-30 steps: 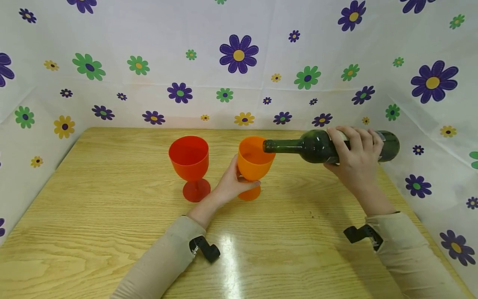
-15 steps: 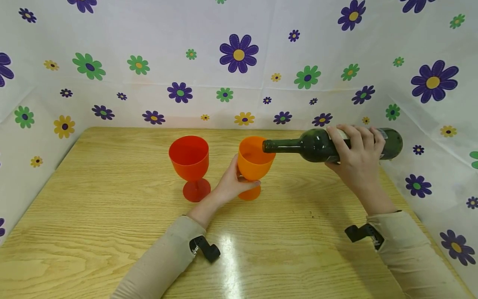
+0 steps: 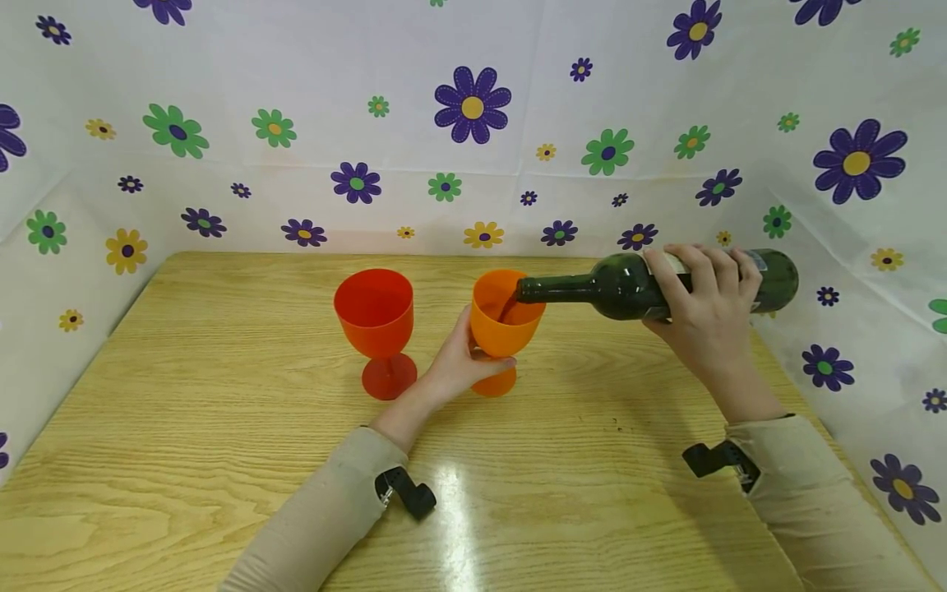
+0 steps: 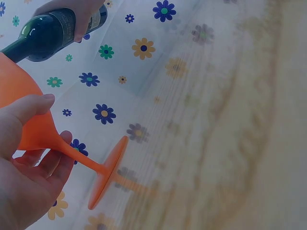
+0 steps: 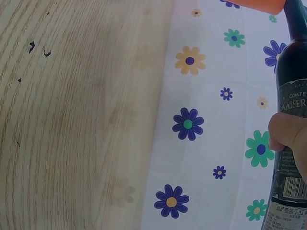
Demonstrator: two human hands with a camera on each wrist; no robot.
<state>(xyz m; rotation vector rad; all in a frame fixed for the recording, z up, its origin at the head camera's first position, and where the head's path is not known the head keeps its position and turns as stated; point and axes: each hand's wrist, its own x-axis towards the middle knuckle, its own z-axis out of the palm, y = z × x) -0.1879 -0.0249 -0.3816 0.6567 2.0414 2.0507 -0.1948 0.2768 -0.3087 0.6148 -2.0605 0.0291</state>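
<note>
A green wine bottle (image 3: 621, 286) lies almost level in the air, gripped round its labelled body by my right hand (image 3: 706, 308). Its mouth overlaps the right rim of an orange plastic goblet (image 3: 503, 333), and dark red liquid (image 3: 508, 307) runs from it into the bowl. My left hand (image 3: 459, 362) holds the goblet low on its bowl, thumb in front; in the left wrist view the fingers (image 4: 57, 165) curl at the top of the stem. The goblet's foot (image 4: 108, 172) is at the table. To the left a red goblet (image 3: 376, 316) stands upright, touched by neither hand.
The wooden table (image 3: 222, 427) has a light glare in front and a few dark marks at the right. White cloth (image 3: 311, 74) with printed flowers rises behind it and along both sides. A black camera strap (image 3: 407, 492) sits on each sleeved wrist.
A stream of dark red liquid now shows between the bottle's mouth and the orange goblet. The bottle's base has risen slightly and its mouth moved a little left. The left hand stayed still.
</note>
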